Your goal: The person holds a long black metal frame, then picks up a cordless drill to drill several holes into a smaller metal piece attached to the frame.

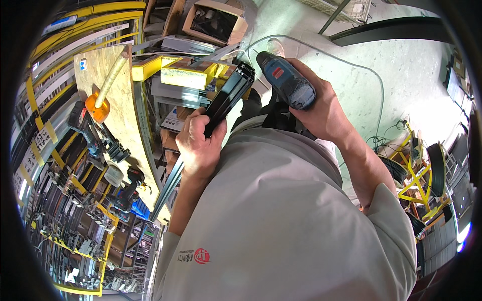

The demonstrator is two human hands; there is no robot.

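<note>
My left hand (198, 143) is wrapped round a long black metal profile (228, 95), whose open end points up and away from me. The rest of its length runs back under my left forearm. In my right hand (321, 108) is a blue cordless drill (286, 80), gripped by its handle, which my palm mostly hides. Its dark chuck points forward and slightly left, close to the profile's end but apart from it. Whether a bit sits in the chuck is hard to make out.
On my left a wooden bench (143, 120) carries an orange-headed mallet (98, 106) and several power tools (123, 195). Yellow bracket arms (183, 75) and an open cardboard box (213, 22) lie ahead. A grey cable (379, 80) loops over the floor; a yellow reel stand (419, 170) is at right.
</note>
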